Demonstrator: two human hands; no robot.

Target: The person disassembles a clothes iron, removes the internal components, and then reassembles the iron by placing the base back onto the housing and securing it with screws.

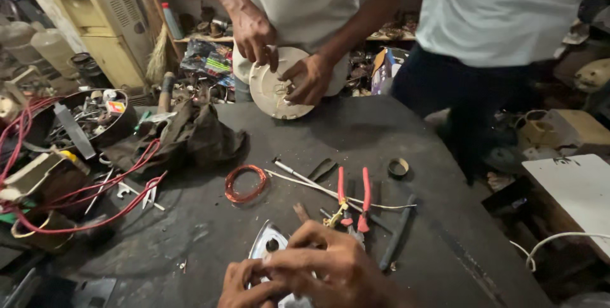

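Gripping the metal plate (267, 244) — left hand (244, 286) below, right hand (327, 263) on top.

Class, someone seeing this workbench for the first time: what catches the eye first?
Red-handled pliers lie mid-bench beside a coil of copper wire. At the near edge, the person's left hand and right hand grip a shiny metal plate. Across the bench, a co-worker's hands hold a pale round disc.

Shiny metal plate (264, 244), red plastic-handled pliers (353, 199), matt dark tabletop (356, 136).

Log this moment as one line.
left hand on metal plate | right hand on same plate | red-handled pliers beside
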